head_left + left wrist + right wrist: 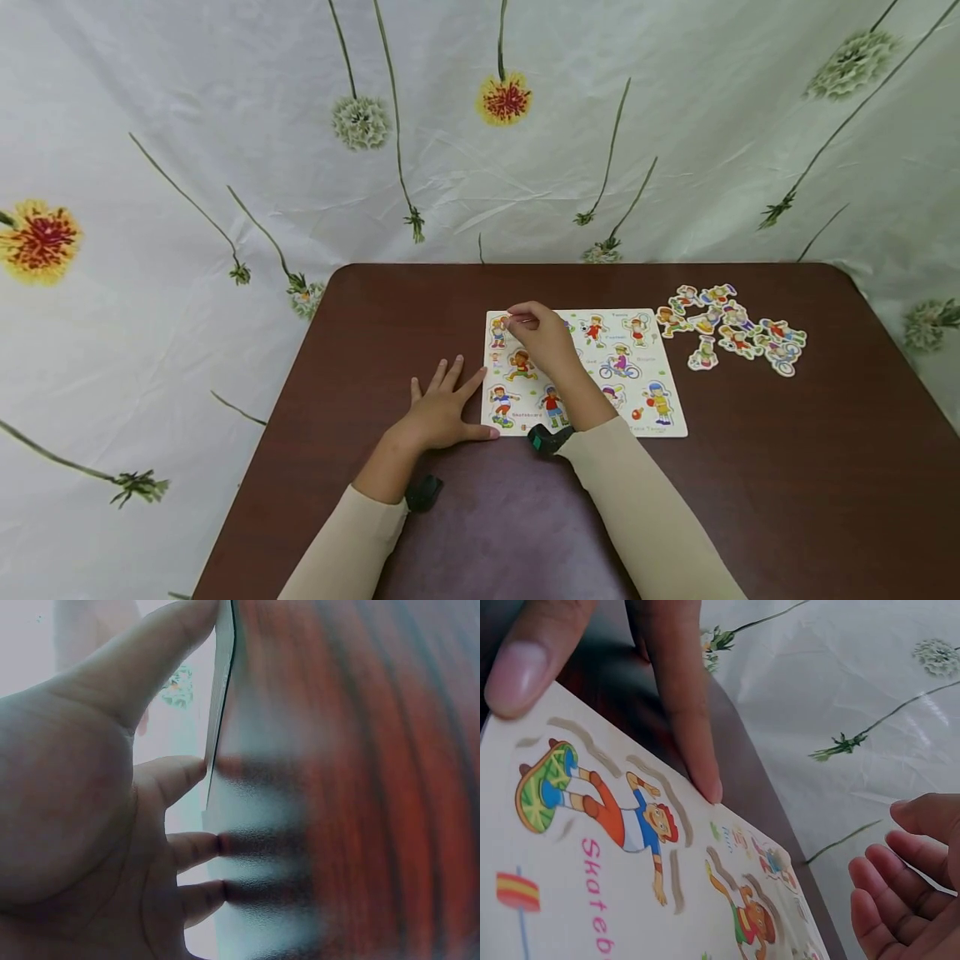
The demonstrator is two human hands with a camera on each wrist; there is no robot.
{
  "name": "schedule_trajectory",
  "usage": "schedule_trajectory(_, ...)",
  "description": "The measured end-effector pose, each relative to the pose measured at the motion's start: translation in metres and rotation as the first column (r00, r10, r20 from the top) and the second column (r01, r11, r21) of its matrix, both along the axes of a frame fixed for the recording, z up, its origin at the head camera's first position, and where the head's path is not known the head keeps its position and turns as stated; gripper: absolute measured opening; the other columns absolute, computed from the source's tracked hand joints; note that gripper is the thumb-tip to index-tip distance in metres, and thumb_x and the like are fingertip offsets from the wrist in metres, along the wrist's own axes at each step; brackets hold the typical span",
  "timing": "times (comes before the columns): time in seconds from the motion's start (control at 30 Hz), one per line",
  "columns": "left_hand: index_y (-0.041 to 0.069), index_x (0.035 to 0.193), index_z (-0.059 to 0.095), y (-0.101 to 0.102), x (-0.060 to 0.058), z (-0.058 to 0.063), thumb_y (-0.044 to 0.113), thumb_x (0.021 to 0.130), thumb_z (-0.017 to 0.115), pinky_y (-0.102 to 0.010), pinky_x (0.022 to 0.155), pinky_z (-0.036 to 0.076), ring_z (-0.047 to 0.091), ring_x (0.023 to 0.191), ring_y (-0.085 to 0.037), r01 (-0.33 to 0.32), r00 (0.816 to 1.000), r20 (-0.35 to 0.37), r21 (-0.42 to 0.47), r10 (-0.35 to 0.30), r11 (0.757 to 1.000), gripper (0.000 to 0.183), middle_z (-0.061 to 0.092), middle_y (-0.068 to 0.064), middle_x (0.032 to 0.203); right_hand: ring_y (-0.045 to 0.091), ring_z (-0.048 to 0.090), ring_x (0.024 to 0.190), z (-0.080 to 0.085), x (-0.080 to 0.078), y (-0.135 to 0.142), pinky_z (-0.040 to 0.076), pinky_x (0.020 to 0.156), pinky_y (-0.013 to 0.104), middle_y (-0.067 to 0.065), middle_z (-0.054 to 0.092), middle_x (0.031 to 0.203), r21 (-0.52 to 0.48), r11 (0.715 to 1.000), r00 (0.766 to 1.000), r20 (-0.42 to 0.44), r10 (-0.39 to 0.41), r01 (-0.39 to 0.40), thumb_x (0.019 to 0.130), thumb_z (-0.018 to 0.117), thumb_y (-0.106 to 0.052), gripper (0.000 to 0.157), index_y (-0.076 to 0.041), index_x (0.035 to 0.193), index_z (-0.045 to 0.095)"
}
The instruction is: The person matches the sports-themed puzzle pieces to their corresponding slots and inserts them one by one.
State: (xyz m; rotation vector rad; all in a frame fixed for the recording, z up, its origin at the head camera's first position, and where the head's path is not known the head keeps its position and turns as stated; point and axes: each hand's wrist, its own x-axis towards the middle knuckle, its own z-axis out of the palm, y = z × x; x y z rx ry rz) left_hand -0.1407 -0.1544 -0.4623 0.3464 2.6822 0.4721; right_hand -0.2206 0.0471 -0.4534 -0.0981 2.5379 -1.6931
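A white puzzle board (663, 417) printed with sporting children lies on the table. My left hand (438, 417) is spread flat at its left side, thumb at the lower left corner and index fingertip at the left edge. In the left wrist view, the left thumb (142, 667) meets the board's edge. Over the board's upper left part hovers my right hand (547, 342), its fingers loosely curled beside a figure piece (498, 332) at the top left corner. The right wrist view shows nothing between those right fingers (874, 900). A skateboarder figure (641, 817) lies in its outline.
Several loose puzzle pieces (738, 318) lie scattered and partly overlapping right of the board. The dark brown table (810, 500) has rounded far corners. Behind it hangs a white flowered cloth (450, 167).
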Motion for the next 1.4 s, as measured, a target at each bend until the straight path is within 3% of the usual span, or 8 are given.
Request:
schedule_trajectory(0.17,0.033,0.162,0.024,0.000,0.000,0.002,0.067,0.079,0.074,-0.077,0.116,-0.001,-0.001,0.159,-0.038,-0.008,1.000,0.007,-0.002,0.008,1.000,0.102,0.005,-0.013,0.172,0.025,0.066,0.111,0.001,0.004,0.012,0.052,0.099,0.042,0.008,0.070,0.116,-0.037,0.999,0.999,-0.031,-0.024,0.023,0.101,0.063,-0.026,0.032,-0.008,0.128,0.066)
schedule_trajectory(0.6,0.034,0.162,0.022,0.001,0.000,-0.001,0.068,0.079,0.074,-0.077,0.116,-0.003,-0.003,0.159,-0.037,-0.007,1.000,0.005,0.004,0.007,1.000,0.103,0.003,-0.012,0.172,0.025,0.064,0.112,0.001,0.014,0.059,0.051,0.096,0.040,0.009,0.068,0.120,-0.070,0.987,0.988,-0.039,-0.149,0.146,0.101,0.064,-0.029,0.032,-0.013,0.128,0.066)
schedule_trajectory(0.83,0.033,0.162,0.023,0.000,0.000,-0.001,0.067,0.080,0.074,-0.077,0.116,-0.003,-0.004,0.159,-0.038,-0.005,1.000,0.005,0.013,0.005,1.000,0.103,0.003,-0.012,0.172,0.017,0.062,0.105,0.003,0.020,0.088,0.050,0.088,0.024,0.012,0.069,0.119,-0.090,0.969,0.970,-0.063,-0.234,0.228,0.101,0.065,-0.029,0.034,-0.009,0.128,0.067)
schedule_trajectory(1.1,0.033,0.162,0.021,-0.002,-0.001,-0.001,0.066,0.081,0.074,-0.077,0.116,-0.004,-0.005,0.159,-0.038,-0.007,1.000,0.009,0.011,0.007,1.000,0.102,0.002,-0.012,0.172,0.001,0.059,0.094,0.004,0.024,0.123,0.048,0.082,0.016,0.010,0.069,0.117,-0.057,0.932,0.931,-0.061,-0.361,0.358,0.100,0.064,-0.028,0.034,-0.007,0.127,0.068)
schedule_trajectory(1.4,0.033,0.162,0.022,0.000,-0.001,0.000,0.066,0.081,0.073,-0.077,0.116,-0.003,-0.003,0.159,-0.038,0.001,1.000,0.010,0.020,-0.002,1.000,0.102,0.003,-0.013,0.172,-0.005,0.055,0.089,0.001,0.035,0.169,0.045,0.077,0.011,-0.018,0.061,0.097,-0.027,0.857,0.857,-0.026,-0.515,0.515,0.099,0.066,-0.025,0.033,-0.008,0.127,0.069)
